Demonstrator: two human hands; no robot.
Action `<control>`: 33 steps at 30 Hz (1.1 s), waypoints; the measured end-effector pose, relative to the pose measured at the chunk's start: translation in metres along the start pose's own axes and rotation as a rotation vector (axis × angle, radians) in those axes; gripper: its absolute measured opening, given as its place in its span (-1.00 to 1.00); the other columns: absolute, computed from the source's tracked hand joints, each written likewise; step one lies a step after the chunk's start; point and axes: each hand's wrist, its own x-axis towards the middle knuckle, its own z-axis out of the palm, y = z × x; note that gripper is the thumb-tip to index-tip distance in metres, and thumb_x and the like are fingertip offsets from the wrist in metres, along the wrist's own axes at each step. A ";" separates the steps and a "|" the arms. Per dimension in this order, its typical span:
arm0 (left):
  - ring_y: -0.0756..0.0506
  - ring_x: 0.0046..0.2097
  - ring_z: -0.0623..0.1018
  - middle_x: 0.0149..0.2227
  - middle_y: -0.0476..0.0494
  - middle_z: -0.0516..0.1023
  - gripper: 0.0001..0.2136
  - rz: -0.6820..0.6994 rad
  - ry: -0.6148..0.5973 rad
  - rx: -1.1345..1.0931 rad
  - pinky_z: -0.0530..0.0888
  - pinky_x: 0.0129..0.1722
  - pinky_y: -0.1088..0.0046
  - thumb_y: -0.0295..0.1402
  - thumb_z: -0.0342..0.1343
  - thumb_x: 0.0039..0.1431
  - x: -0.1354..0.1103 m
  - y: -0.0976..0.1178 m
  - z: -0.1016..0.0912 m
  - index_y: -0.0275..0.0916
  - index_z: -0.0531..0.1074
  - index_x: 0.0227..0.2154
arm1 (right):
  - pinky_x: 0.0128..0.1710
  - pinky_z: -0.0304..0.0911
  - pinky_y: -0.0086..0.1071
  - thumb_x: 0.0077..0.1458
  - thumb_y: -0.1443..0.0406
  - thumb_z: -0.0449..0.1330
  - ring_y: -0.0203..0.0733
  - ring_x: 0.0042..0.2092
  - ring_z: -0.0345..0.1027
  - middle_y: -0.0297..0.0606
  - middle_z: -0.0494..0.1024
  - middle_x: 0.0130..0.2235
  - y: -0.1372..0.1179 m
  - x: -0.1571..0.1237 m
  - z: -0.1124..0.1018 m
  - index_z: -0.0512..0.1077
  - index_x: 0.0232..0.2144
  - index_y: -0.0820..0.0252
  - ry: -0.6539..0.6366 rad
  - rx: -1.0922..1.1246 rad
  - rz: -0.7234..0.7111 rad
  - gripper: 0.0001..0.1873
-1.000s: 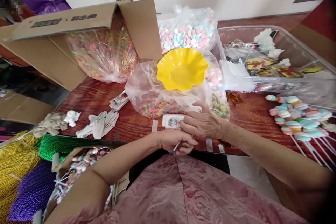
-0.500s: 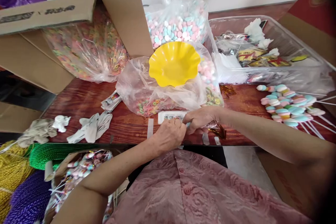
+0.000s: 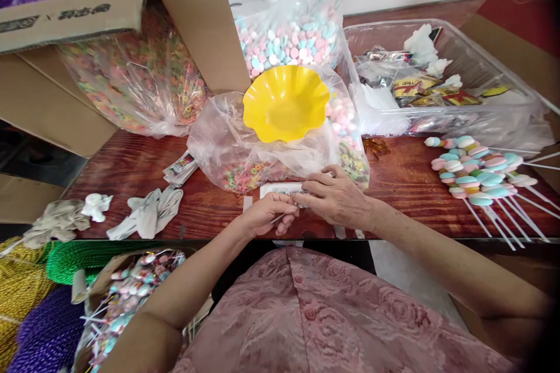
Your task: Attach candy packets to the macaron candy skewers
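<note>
At the table's front edge, my left hand (image 3: 272,213) is closed around a thin white stick (image 3: 277,219), a short piece of which shows below the fingers. My right hand (image 3: 336,195) meets the left fingertips with its fingers bent inward; whatever lies between them is hidden. Just behind both hands, a small white scale (image 3: 280,188) is partly covered. Beyond it, a yellow scalloped bowl (image 3: 286,104) rests on an open clear plastic bag (image 3: 214,128) of colourful ring candies.
Candy skewers (image 3: 476,172) lie at the right. Behind stand a clear bin (image 3: 490,108), a bag of pastel candies (image 3: 289,35) and a cardboard box (image 3: 210,29). Grey gloves (image 3: 149,213) lie left. A box of wrapped skewers (image 3: 131,297) sits below the table's left side.
My hands have turned and shifted slightly; the white stick now shows in my left hand. My right fingers have lifted and straightened somewhat. The wrapped piece beside my right hand is no longer visible.
</note>
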 end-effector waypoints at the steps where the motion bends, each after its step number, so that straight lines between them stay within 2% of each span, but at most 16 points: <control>1: 0.06 -0.69 0.26 -0.67 0.10 0.23 -0.74 0.020 -0.021 0.084 0.25 -0.65 0.52 -0.13 0.10 0.05 -0.001 0.001 0.002 -0.24 0.32 -0.49 | -0.08 -0.05 -0.18 0.32 0.36 -0.06 -0.15 -0.15 0.30 -0.23 0.55 -0.22 0.000 -0.003 0.003 0.42 -0.04 0.08 -0.004 0.000 -0.013 -0.70; 4: -0.01 -0.56 0.40 -0.60 -0.03 0.36 -0.80 0.143 0.076 0.577 0.37 -0.51 0.47 -0.29 -0.01 0.17 -0.002 0.002 0.013 -0.24 0.31 -0.52 | -0.15 -0.08 -0.20 0.32 0.33 -0.04 -0.23 -0.33 0.27 -0.25 0.55 -0.35 0.001 -0.004 0.006 0.44 -0.20 0.16 -0.167 0.035 0.014 -0.75; 7: -0.16 -0.28 0.52 -0.36 -0.25 0.52 -0.91 0.252 0.216 1.074 0.46 -0.26 0.32 -0.51 0.00 0.10 -0.002 0.001 0.027 -0.29 0.38 -0.44 | -0.25 -0.10 -0.26 0.32 0.24 -0.02 -0.26 -0.45 0.23 -0.22 0.54 -0.44 0.003 0.000 0.004 0.44 -0.28 0.20 -0.359 0.087 0.087 -0.73; 10: -0.19 -0.19 0.52 -0.27 -0.33 0.53 -0.81 0.284 0.271 1.411 0.46 -0.19 0.27 -0.61 -0.06 0.09 0.001 0.000 0.036 -0.34 0.42 -0.32 | -0.34 -0.15 -0.28 0.32 0.23 -0.07 -0.25 -0.48 0.24 -0.16 0.55 -0.44 0.006 0.004 0.000 0.44 -0.29 0.23 -0.395 0.094 0.112 -0.68; 15: -0.12 -0.28 0.49 -0.34 -0.24 0.51 -0.81 0.393 0.268 1.400 0.44 -0.24 0.36 -0.54 -0.12 0.23 0.004 -0.002 0.031 -0.33 0.41 -0.34 | -0.37 -0.14 -0.27 0.31 0.23 -0.10 -0.19 -0.48 0.29 -0.10 0.55 -0.43 0.010 0.006 0.002 0.44 -0.27 0.25 -0.396 0.061 0.111 -0.66; 19: -0.12 -0.33 0.48 -0.39 -0.23 0.49 -0.78 0.433 0.252 1.484 0.43 -0.31 0.37 -0.57 -0.13 0.21 0.006 -0.006 0.025 -0.31 0.41 -0.39 | -0.29 -0.03 -0.26 0.29 0.26 -0.06 -0.20 -0.45 0.30 -0.17 0.55 -0.43 0.003 0.007 0.008 0.44 -0.27 0.24 -0.403 0.113 0.114 -0.71; 21: -0.14 -0.32 0.49 -0.38 -0.25 0.49 -0.78 0.464 0.270 1.518 0.42 -0.32 0.36 -0.59 -0.14 0.19 0.006 -0.010 0.021 -0.31 0.41 -0.38 | -0.21 0.04 -0.24 0.29 0.25 -0.05 -0.20 -0.41 0.31 -0.18 0.55 -0.42 0.000 0.005 0.010 0.44 -0.26 0.24 -0.367 0.141 0.135 -0.72; 23: -0.14 -0.33 0.49 -0.38 -0.25 0.50 -0.79 0.501 0.289 1.507 0.41 -0.33 0.36 -0.58 -0.14 0.18 0.006 -0.015 0.016 -0.30 0.40 -0.39 | -0.11 0.08 -0.20 0.30 0.20 -0.01 -0.16 -0.30 0.35 -0.16 0.56 -0.33 0.003 -0.002 0.010 0.45 -0.25 0.23 -0.245 0.170 0.178 -0.71; 25: -0.12 -0.37 0.46 -0.42 -0.21 0.48 -0.79 0.527 0.303 1.410 0.38 -0.36 0.38 -0.53 -0.13 0.20 0.003 -0.020 0.010 -0.27 0.38 -0.44 | -0.04 0.12 -0.19 0.29 0.20 0.03 -0.11 -0.14 0.36 -0.11 0.56 -0.18 0.016 -0.019 0.010 0.47 -0.20 0.21 -0.019 0.215 0.259 -0.73; 27: -0.07 -0.42 0.42 -0.48 -0.14 0.44 -0.77 0.516 0.340 1.210 0.34 -0.39 0.42 -0.45 -0.12 0.24 -0.001 -0.022 0.005 -0.23 0.34 -0.51 | -0.02 0.16 -0.24 0.27 0.26 0.03 -0.11 -0.03 0.33 -0.10 0.53 -0.08 0.042 -0.043 0.010 0.49 -0.13 0.19 0.233 0.246 0.420 -0.74; 28: -0.05 -0.44 0.39 -0.52 -0.09 0.40 -0.75 0.493 0.367 1.078 0.31 -0.40 0.45 -0.41 -0.10 0.24 -0.003 -0.023 0.003 -0.22 0.31 -0.55 | -0.03 0.19 -0.25 0.27 0.28 0.01 -0.11 -0.04 0.33 -0.09 0.53 -0.08 0.058 -0.056 0.012 0.50 -0.13 0.19 0.323 0.226 0.549 -0.71; 29: -0.03 -0.47 0.36 -0.56 -0.05 0.36 -0.73 0.454 0.396 0.929 0.27 -0.43 0.47 -0.36 -0.08 0.24 -0.005 -0.022 0.003 -0.22 0.29 -0.59 | -0.04 0.20 -0.25 0.27 0.30 -0.02 -0.10 -0.06 0.34 -0.09 0.53 -0.11 0.075 -0.069 0.015 0.52 -0.17 0.20 0.339 0.180 0.690 -0.69; 31: 0.01 -0.52 0.29 -0.62 0.00 0.28 -0.70 0.337 0.441 0.604 0.20 -0.50 0.52 -0.26 -0.01 0.19 -0.005 -0.019 0.006 -0.22 0.28 -0.63 | -0.06 0.20 -0.23 0.23 0.30 -0.01 -0.07 -0.11 0.34 -0.07 0.53 -0.19 0.107 -0.090 0.023 0.56 -0.28 0.22 0.217 0.065 0.891 -0.67; 33: 0.06 -0.59 0.21 -0.65 0.04 0.26 -0.70 0.210 0.452 0.282 0.11 -0.57 0.55 -0.18 0.07 0.11 -0.001 -0.013 0.013 -0.23 0.29 -0.64 | -0.07 0.21 -0.26 0.20 0.30 0.03 -0.07 -0.11 0.33 -0.08 0.52 -0.20 0.130 -0.101 0.033 0.57 -0.32 0.22 0.149 0.059 0.905 -0.71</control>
